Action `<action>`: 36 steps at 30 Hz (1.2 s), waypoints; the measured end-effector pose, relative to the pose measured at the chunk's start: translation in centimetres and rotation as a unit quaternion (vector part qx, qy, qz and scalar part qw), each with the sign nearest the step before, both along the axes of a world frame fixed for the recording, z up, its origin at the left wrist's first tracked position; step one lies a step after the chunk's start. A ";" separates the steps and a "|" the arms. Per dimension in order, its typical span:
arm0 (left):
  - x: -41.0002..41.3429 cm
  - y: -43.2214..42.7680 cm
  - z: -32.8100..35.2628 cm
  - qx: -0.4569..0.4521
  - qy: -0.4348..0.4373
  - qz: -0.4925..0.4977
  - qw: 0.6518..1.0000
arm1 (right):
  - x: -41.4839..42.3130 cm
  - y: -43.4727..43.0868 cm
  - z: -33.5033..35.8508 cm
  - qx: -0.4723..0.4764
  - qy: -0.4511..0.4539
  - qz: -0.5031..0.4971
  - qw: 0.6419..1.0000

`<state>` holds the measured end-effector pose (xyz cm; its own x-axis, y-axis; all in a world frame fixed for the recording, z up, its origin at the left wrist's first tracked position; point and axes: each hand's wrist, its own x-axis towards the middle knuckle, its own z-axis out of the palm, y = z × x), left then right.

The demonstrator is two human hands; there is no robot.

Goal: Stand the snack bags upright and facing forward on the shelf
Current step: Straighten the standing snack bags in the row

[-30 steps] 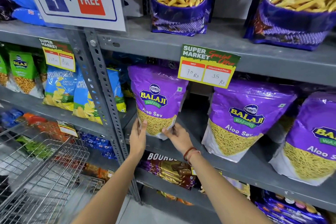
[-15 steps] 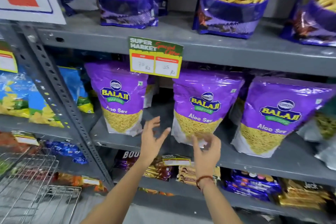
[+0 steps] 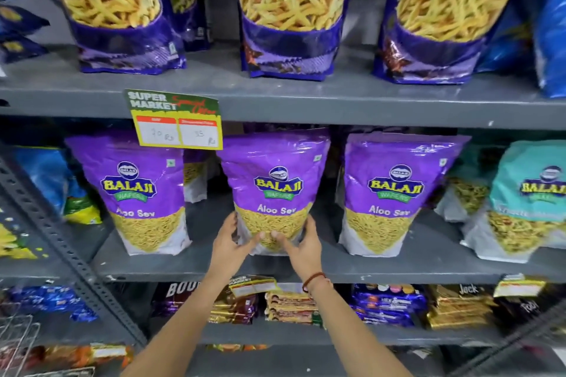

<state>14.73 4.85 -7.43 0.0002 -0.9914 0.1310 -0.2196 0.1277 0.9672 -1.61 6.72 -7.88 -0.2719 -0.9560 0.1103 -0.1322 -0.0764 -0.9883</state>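
Both hands clasp the middle Aloo Sev bag point(image 3: 274, 193) at its base: left hand point(image 3: 228, 243) and right hand point(image 3: 303, 246), each grip clamped on it. It stands upright, front forward, on the grey shelf point(image 3: 382, 266) between two matching bags.

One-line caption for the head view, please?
Both hands, left hand and right hand, grip the middle Aloo Sev bag upright on the shelf.

price tag point(image 3: 177, 131) figures blurred, teal bag point(image 3: 533, 202) cut by right edge, rear bags mostly hidden
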 end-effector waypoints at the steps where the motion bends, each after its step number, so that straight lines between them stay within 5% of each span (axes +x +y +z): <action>1: -0.1 0.1 0.1 -0.003 -0.005 0.004 1.000 | 0.0 0.0 0.1 -0.001 -0.001 0.001 1.000; 6: -0.6 0.7 0.6 -0.004 -0.020 0.035 0.999 | -1.0 0.5 0.7 -0.001 0.002 0.008 1.000; 10: -4.0 5.4 -0.1 -0.033 0.048 0.151 0.987 | -4.3 3.1 0.5 -0.022 -0.010 -0.134 0.991; 16: -10.8 6.4 -1.4 -0.042 -0.042 -0.028 0.998 | -12.2 5.5 1.1 -0.046 -0.005 -0.357 0.933; 23: -17.4 2.9 -0.4 0.102 -0.055 -0.176 0.978 | -17.4 4.1 0.8 0.027 -0.012 -0.188 0.982; 36: -22.5 3.8 -0.6 0.081 -0.013 -0.232 0.969 | -22.8 3.9 2.5 0.060 0.024 -0.107 0.992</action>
<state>-7.80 8.66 -8.00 -0.4513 -0.8918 -0.0319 -0.1992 0.0658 0.9778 -24.40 10.60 -5.39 -0.4682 -0.8835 0.0159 -0.1791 0.0772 -0.9808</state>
